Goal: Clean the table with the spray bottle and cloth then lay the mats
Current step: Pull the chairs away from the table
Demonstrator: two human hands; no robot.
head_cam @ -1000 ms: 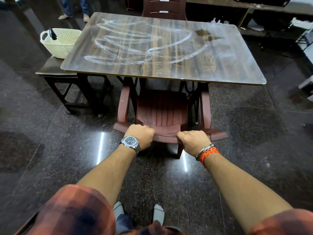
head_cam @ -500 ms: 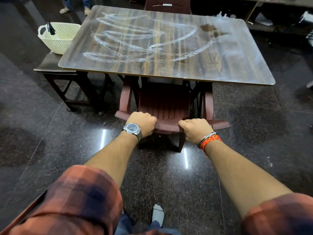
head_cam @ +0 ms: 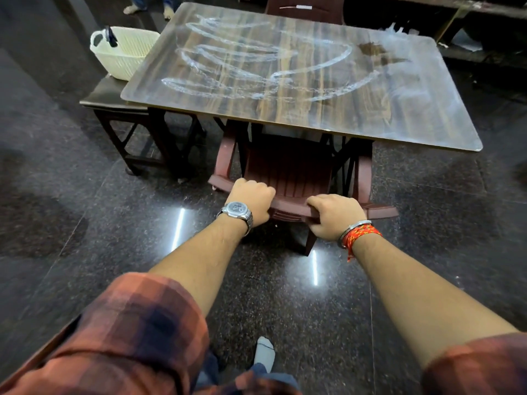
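Head view: left hand [head_cam: 252,199] and right hand [head_cam: 332,216] both grip the chair [head_cam: 288,178] back, table [head_cam: 299,89] lying crosswise straight ahead.

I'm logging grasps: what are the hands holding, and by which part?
Left hand and right hand grip the maroon chair by its backrest's top edge.

The room is dim. Two bright streaks shine on the dark floor [head_cam: 85,223], and the table [head_cam: 405,109] looks pale with glare. The near sleeve [head_cam: 137,332] is blurry.
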